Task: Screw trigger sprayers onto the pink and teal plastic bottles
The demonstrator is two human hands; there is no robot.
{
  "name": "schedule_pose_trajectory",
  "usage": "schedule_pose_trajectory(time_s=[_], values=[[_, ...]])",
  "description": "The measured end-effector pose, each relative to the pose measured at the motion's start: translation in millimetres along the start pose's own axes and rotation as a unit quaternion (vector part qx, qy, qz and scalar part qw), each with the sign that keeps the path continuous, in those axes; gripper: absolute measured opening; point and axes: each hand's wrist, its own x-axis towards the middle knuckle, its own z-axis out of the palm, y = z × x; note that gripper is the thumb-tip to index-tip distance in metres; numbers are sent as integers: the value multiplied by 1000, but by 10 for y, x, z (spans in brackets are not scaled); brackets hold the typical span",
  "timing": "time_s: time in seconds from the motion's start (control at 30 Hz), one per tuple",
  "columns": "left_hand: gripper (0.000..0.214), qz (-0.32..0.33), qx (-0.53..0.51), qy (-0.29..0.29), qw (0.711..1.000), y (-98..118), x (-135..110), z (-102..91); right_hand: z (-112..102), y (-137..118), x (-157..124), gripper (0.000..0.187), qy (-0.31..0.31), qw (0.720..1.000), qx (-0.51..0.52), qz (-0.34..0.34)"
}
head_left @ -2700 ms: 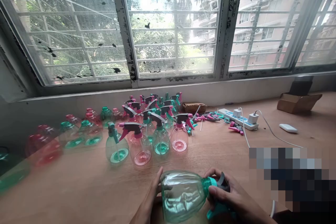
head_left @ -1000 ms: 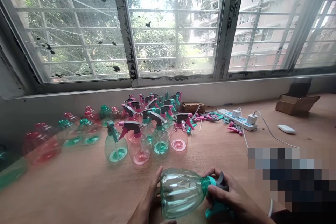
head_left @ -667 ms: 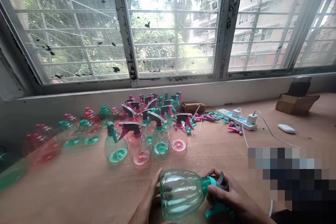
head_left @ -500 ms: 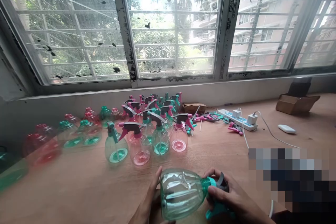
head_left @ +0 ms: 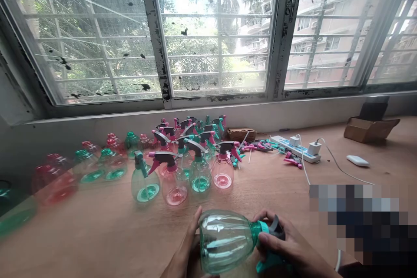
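A clear green spray bottle [head_left: 226,241] lies on its side in the air between my hands, base to the left and neck to the right. My left hand [head_left: 187,243] cups the base, its fingers partly hidden behind and under the bottle. At the neck, my right hand [head_left: 286,243] is closed around the teal collar and the black-and-teal spray head [head_left: 275,230], which sits on the bottle's mouth. Just beyond stand green and pink bottles fitted with spray heads, among them a pink spray bottle [head_left: 175,184] and a green spray bottle [head_left: 199,171].
Open-topped red and green bottles [head_left: 112,165] stand at the left. Loose spray heads [head_left: 260,144] lie behind, near a power strip [head_left: 296,150] with white chargers and cables. A cardboard box [head_left: 371,129] and a white case [head_left: 357,160] are at the right. A blurred patch covers the lower right.
The bottle has turned slightly about its long axis, its ridges and reflections shifting. Both hands keep their hold. The whole view has shifted a little.
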Motion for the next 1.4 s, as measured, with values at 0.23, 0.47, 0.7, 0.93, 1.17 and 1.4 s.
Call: schedule_pose_trajectory(time_s=[0.23, 0.47, 0.7, 0.93, 1.17, 1.4], values=[[107, -7, -43, 4, 999, -40, -17, 20, 7, -5, -6, 40, 9, 1000, -18, 8], [108, -21, 3, -1, 1000, -1, -15, -15, -7, 11, -3, 41, 4, 1000, -8, 1], [113, -20, -26, 5, 999, 39, -19, 14, 45, -55, -21, 43, 5, 999, 15, 33], [105, -16, 4, 6, 1000, 12, -4, 7, 20, -35, -14, 41, 17, 1000, -14, 6], [104, -6, 3, 11, 1000, 67, -26, 15, 19, -40, -19, 41, 11, 1000, -9, 13], [93, -8, 17, 25, 1000, 72, -33, 12, 12, -40, -23, 39, 6, 1000, 0, 14]])
